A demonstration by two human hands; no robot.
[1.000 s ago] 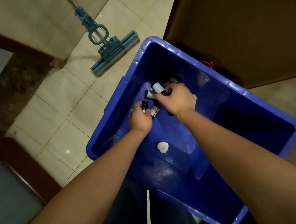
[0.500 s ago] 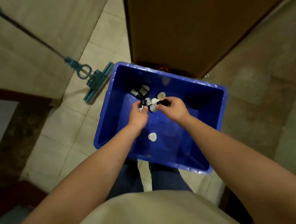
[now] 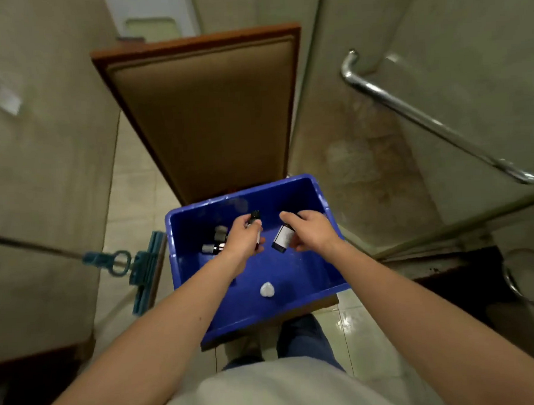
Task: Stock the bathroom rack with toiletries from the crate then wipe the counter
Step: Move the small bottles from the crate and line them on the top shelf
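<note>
Fingers of the left hand (image 3: 244, 239) grip a dark, black-capped bottle (image 3: 254, 217); the right hand (image 3: 312, 231) holds a white-labelled bottle (image 3: 282, 238) over the blue crate (image 3: 296, 306).

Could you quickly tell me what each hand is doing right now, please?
Left hand: closed around a small dark-capped bottle.
Right hand: holding a white-labelled bottle.

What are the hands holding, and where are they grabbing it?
The left hand grips a dark bottle round its middle; the right hand holds a labelled bottle by its top end.
</note>
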